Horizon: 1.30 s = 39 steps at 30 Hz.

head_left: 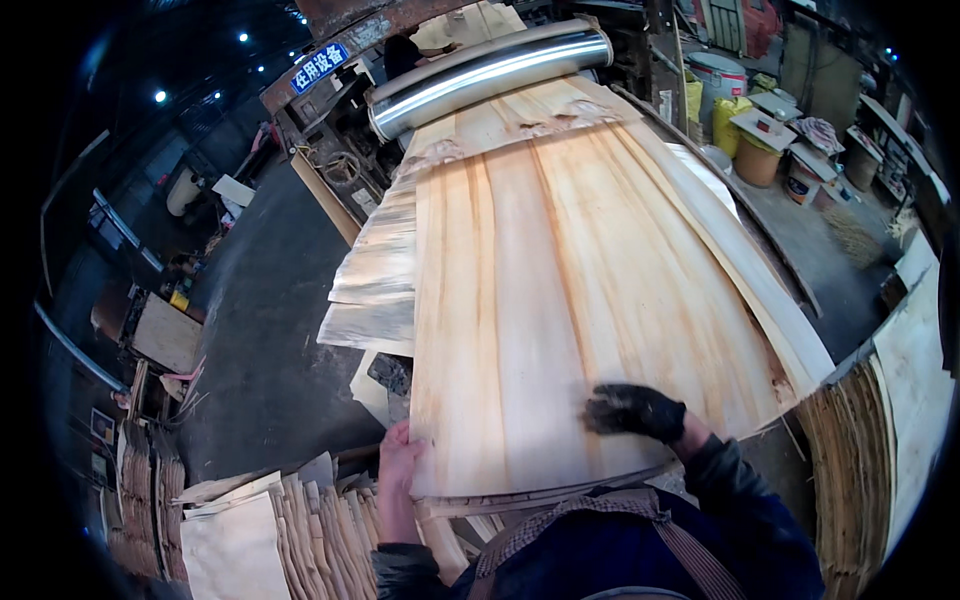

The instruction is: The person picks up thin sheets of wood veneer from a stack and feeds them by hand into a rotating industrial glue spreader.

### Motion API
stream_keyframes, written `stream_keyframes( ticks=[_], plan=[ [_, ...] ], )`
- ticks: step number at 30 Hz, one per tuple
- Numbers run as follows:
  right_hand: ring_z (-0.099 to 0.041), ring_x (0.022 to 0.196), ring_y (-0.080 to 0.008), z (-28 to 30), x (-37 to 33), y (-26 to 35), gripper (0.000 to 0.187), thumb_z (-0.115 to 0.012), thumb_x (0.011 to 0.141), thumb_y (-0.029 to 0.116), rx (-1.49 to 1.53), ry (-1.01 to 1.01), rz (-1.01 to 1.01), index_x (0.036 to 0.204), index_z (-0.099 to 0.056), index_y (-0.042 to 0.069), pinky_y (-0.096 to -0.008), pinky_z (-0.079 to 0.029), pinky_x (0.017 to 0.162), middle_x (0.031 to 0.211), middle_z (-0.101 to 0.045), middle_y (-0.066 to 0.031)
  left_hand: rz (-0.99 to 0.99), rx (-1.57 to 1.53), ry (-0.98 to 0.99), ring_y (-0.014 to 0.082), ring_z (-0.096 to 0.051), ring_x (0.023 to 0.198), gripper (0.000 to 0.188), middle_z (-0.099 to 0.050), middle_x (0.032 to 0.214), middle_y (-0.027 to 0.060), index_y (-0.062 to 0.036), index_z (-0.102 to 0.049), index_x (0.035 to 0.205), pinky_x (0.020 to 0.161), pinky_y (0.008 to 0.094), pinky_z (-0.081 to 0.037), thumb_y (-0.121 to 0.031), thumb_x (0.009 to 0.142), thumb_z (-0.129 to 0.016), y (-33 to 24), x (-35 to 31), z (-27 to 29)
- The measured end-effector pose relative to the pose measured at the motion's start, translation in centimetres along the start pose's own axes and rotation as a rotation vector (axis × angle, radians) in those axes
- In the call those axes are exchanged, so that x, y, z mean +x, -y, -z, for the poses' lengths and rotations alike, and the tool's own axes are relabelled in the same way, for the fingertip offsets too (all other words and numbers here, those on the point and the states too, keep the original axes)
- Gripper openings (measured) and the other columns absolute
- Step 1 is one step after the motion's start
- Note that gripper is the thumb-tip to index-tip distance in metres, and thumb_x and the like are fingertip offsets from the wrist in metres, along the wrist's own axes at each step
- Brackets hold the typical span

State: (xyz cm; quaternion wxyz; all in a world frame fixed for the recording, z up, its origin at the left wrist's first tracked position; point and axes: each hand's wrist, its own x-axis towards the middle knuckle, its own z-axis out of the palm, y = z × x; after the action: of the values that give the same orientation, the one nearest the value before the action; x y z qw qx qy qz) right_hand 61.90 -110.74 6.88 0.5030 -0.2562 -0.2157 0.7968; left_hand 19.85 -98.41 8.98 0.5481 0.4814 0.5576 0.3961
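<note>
A wide, pale wood veneer sheet (530, 330) with brown grain streaks lies before me on a stack of similar sheets. My bare left hand (400, 458) grips its near left edge, with some fingers hidden at the rim. In a black glove, my right hand (638, 412) is over the near right part of the sheet, palm down. Its fingers stretch left, slightly blurred, and hold nothing; whether they touch the wood I cannot tell. At the far end, another veneer piece (525, 125) with a ragged edge runs up to a shiny metal roller (495, 78).
Upright veneer stacks stand at the near left (300, 530) and near right (850, 460). Behind the roller, another person's arm (425, 52) shows. Buckets and a brown drum (760, 158) stand at the far right. A long rail (740, 200) runs along the right side.
</note>
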Motion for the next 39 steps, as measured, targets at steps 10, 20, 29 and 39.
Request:
stream_keyframes(
  ticks=[10,20,29,39],
  plan=[
    [-0.058,0.1,-0.0352,-0.5,-11.1,-8.4,0.053,-0.06,0.084,0.041,0.113,-0.404,-0.239,0.115,-0.053,-0.002,-0.0478,-0.048,0.086,0.109,-0.06,-0.0205,-0.128,-0.43,0.174,0.0235,-0.063,0.092,0.055,-0.061,0.107,0.0185,-0.0001,-0.042,0.128,0.08,0.0335,-0.052,0.011,0.075,-0.05,-8.6,-1.2,1.6],
    [-0.058,0.097,-0.0274,-3.6,-8.1,-6.1,0.039,-0.062,0.085,0.021,0.103,-0.532,0.444,0.114,-0.052,-0.003,-0.0385,-0.048,0.088,0.105,-0.06,-0.0148,-0.124,-0.38,0.091,0.0216,-0.059,0.099,0.049,-0.058,0.115,0.0173,0.0005,-0.045,0.125,0.085,0.0319,-0.05,0.01,0.077,-0.05,-2.8,0.1,3.0],
    [-0.058,0.093,-0.0163,1.2,-6.0,-3.7,0.028,-0.059,0.087,0.018,0.14,-0.601,0.43,0.108,-0.057,0.001,-0.0286,-0.045,0.084,0.104,-0.061,-0.0074,0.003,-0.465,0.241,0.0212,-0.06,0.097,0.047,-0.058,0.113,0.0139,-0.0012,-0.043,0.127,0.082,0.0317,-0.052,0.004,0.08,-0.052,-0.6,2.7,0.4],
    [-0.056,0.104,-0.0261,1.5,-6.5,-2.3,0.035,-0.058,0.088,0.021,0.242,-0.543,0.658,0.116,-0.051,0.001,-0.0399,-0.045,0.093,0.113,-0.058,-0.0125,0.345,-0.374,0.452,0.0272,-0.061,0.094,0.041,-0.061,0.109,0.0133,0.0005,-0.048,0.121,0.081,0.04,-0.05,-0.027,0.091,-0.05,-3.4,13.9,-3.8]
  ],
)
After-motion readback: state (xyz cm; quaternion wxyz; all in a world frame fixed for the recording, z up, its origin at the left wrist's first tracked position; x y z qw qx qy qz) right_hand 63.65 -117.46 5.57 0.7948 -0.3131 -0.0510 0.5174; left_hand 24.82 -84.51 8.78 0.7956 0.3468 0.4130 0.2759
